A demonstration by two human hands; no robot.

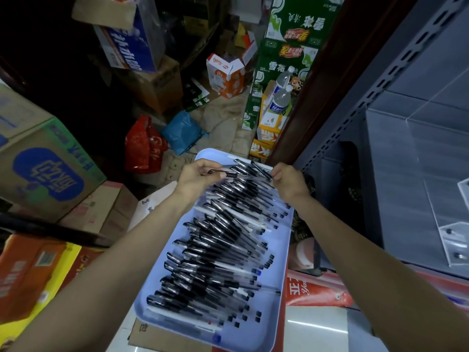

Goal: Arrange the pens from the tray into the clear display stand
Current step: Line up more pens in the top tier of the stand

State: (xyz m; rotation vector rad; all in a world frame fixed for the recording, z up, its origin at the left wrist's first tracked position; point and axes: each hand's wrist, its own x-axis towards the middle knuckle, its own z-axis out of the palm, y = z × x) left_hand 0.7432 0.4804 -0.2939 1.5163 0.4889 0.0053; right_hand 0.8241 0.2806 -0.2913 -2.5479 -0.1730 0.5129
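Observation:
A pale blue tray (275,313) lies below me, heaped with several black-capped clear pens (218,252). Over the tray's far end, my left hand (198,176) pinches one pen (228,173) by its end. My right hand (286,180) has its fingers curled round the ends of a few pens (261,170) at the far right of the heap. The clear display stand (454,240) sits on the grey shelf at the right edge, only partly in view.
A grey metal shelf unit (396,138) with a slotted upright runs along the right. Cardboard cartons (43,168) stack on the left; green drink cases (291,47), bottles and red and blue bags (144,146) crowd the floor beyond the tray.

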